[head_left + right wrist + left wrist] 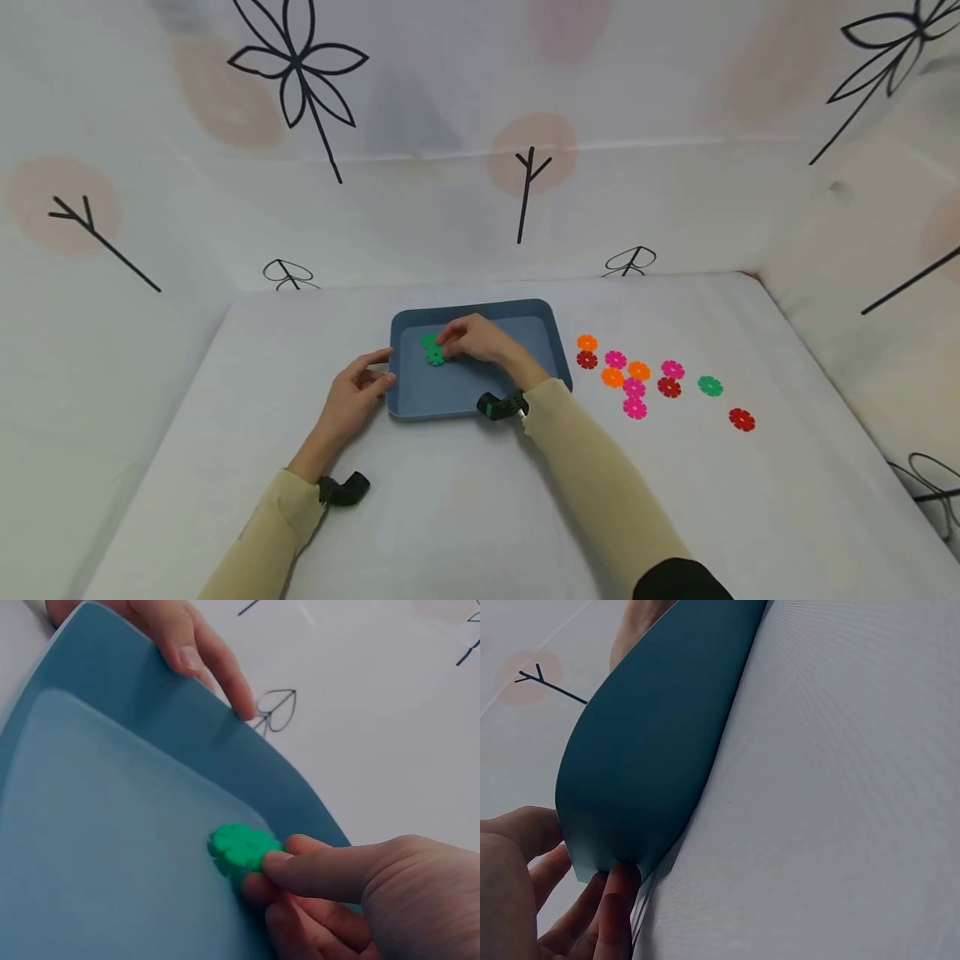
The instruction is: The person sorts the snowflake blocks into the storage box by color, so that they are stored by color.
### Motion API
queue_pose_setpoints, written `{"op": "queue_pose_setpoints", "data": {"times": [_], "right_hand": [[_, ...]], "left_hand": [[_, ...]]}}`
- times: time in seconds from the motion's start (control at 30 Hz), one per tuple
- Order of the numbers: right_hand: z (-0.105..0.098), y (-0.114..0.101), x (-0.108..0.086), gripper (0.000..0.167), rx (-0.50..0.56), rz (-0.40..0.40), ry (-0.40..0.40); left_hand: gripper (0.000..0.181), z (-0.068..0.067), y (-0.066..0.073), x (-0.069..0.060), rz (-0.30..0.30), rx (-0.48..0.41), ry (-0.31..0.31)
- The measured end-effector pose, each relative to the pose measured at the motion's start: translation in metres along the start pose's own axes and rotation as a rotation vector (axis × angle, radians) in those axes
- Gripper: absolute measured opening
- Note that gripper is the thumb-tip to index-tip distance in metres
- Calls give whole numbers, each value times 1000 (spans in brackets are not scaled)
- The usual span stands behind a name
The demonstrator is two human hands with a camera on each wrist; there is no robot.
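A blue-grey rectangular tray (pixel 442 396) lies on the white-covered table. My left hand (pixel 351 400) holds its left edge, with fingers against the outer wall in the left wrist view and the thumb tip at the rim in the right wrist view. My right hand (pixel 483 340) is over the tray's left part. Its thumb and fingers pinch a green flower-shaped disc (pixel 238 846), low over the tray floor. In the head view, one green disc (pixel 435 357) shows near the fingertips, with another green disc (pixel 429 341) just behind it. Fingers partly hide the pinched piece.
Right of the tray lie several loose flower discs: orange (pixel 587 342), red (pixel 669 387), pink (pixel 634 407) and a green one (pixel 709 386). Some touch or overlap. A white cloth backdrop (pixel 420 217) with black plant drawings rises behind the table.
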State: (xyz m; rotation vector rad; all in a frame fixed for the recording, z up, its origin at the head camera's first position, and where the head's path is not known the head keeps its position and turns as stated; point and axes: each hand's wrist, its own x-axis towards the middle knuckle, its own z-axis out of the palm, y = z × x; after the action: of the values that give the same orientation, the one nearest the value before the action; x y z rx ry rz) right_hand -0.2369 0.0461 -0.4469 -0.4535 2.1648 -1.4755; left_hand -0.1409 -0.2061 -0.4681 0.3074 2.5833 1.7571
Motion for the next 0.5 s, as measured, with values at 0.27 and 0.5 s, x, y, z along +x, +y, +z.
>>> {"op": "queue_pose_setpoints", "data": {"times": [0.27, 0.5], "right_hand": [[4, 2, 1, 19, -43, 29, 42], [5, 5, 1, 19, -51, 42, 75]], "left_hand": [[44, -2, 24, -7, 8, 27, -19], [45, -1, 26, -6, 1, 25, -16]]}}
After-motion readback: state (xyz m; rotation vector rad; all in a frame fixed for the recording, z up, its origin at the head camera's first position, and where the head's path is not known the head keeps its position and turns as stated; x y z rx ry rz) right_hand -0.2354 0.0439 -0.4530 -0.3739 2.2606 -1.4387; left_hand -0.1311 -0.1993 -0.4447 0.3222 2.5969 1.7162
